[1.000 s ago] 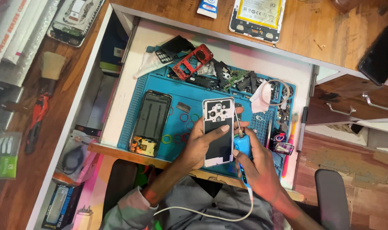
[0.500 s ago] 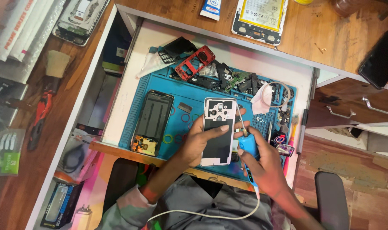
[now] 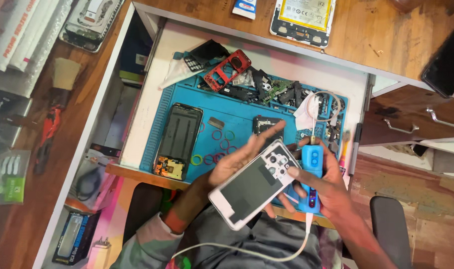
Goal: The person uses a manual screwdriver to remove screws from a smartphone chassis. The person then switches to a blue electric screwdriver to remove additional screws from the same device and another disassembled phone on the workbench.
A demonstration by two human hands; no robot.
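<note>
Your left hand (image 3: 237, 159) is closed around the white phone back cover (image 3: 254, 183), inner face up and tilted, fingers spread along its upper edge; it is lifted clear of the blue work mat (image 3: 237, 112), over the front edge of the drawer. Your right hand (image 3: 326, 187) grips the blue electric tool (image 3: 311, 172), tip pointing up and away, and a finger reaches across to touch the cover near its camera cut-outs. The tool's white cable (image 3: 247, 251) runs down across your lap.

Status, judged from the layout: the cover is already off its phone. The dark phone body (image 3: 179, 137) lies face-open on the mat to the left, well apart from the cover. A red frame (image 3: 227, 69), small boards and loose dark parts sit along the mat's far edge, and coloured rings (image 3: 219, 147) lie between phone body and cover. Disassembly looks well advanced. The tool tip is not on the cover; no work on it shows yet.
</note>
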